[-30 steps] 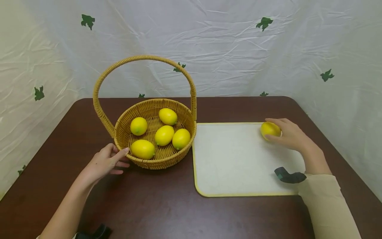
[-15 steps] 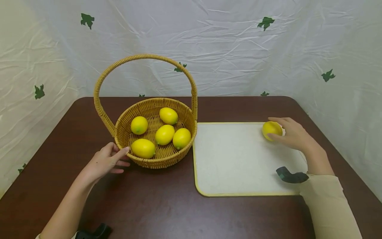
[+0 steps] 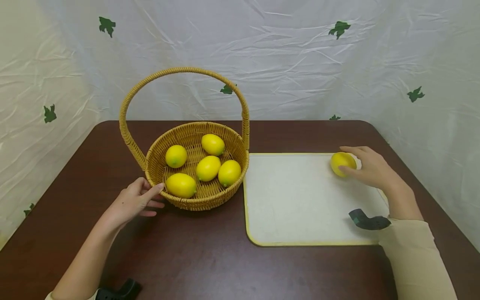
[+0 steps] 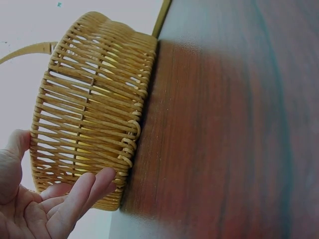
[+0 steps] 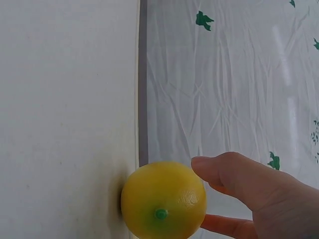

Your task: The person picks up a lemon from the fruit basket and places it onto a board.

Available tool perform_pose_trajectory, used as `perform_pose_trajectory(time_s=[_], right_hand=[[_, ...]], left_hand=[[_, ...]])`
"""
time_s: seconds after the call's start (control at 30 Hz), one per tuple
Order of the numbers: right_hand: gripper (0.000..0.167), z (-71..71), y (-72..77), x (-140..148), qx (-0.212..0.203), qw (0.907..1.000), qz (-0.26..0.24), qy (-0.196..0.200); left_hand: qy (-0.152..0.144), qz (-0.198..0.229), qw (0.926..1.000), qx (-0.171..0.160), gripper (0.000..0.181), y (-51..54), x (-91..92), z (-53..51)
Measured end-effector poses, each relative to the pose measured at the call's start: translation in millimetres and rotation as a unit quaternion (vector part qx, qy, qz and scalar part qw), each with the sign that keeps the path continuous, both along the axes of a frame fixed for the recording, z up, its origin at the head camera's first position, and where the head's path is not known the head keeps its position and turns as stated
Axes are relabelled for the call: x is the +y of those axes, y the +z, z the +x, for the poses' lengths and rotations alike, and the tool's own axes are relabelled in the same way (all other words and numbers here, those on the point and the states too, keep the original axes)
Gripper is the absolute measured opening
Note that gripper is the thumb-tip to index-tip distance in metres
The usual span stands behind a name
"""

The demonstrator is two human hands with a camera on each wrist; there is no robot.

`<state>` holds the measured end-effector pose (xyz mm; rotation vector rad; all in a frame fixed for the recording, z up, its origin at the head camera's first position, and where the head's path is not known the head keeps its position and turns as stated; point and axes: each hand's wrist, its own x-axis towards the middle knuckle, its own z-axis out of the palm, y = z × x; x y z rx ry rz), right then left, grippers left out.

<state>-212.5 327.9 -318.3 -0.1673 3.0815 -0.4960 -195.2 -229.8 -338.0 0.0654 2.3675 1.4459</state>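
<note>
A wicker basket [image 3: 195,204] with a tall arched handle stands left of centre, holding several yellow lemons [image 3: 208,168]. My left hand [image 3: 129,203] grips its near left rim, the thumb on the edge. In the left wrist view, the fingers [image 4: 82,194] of that hand lie against the basket's woven side [image 4: 89,114]. On the right, my right hand [image 3: 369,168] holds another lemon [image 3: 340,164] between thumb and fingers at the far right of a white board [image 3: 292,200]. The right wrist view shows this lemon [image 5: 162,199] close against the board, its green tip facing the camera.
The white board has a yellow edge and lies flat on the dark brown table [image 3: 210,266], just right of the basket. A white curtain [image 3: 285,75] with green leaf-like shapes hangs behind and at both sides. The basket's handle [image 3: 183,70] rises high above its rim.
The whole head view has shifted slightly, with basket, board and hands a little further right in it. Both hands keep their hold, and the lemons inside the basket lie as before.
</note>
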Motion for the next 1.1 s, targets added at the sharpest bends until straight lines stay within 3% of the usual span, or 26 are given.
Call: perform_pose_trajectory(time_s=[0.17, 0.77, 1.1], right_hand=[[0.063, -1.4, 3.1, -1.3, 0.003, 1.0000, 0.003, -0.006], [0.049, 1.3, 18.8, -18.2, 0.045, 0.9979, -0.012, 0.044], [0.047, 3.1, 19.5, -34.9, 0.028, 0.9981, -0.020, 0.050]], left_hand=[[-0.003, 0.007, 1.0000, 0.003, 0.052, -1.6, -1.4, -1.3], [0.008, 0.007, 0.9998, 0.014, 0.047, -1.7, -3.7, -3.5], [0.010, 0.011, 0.9998, 0.010, 0.046, -5.5, -2.9, -4.3]])
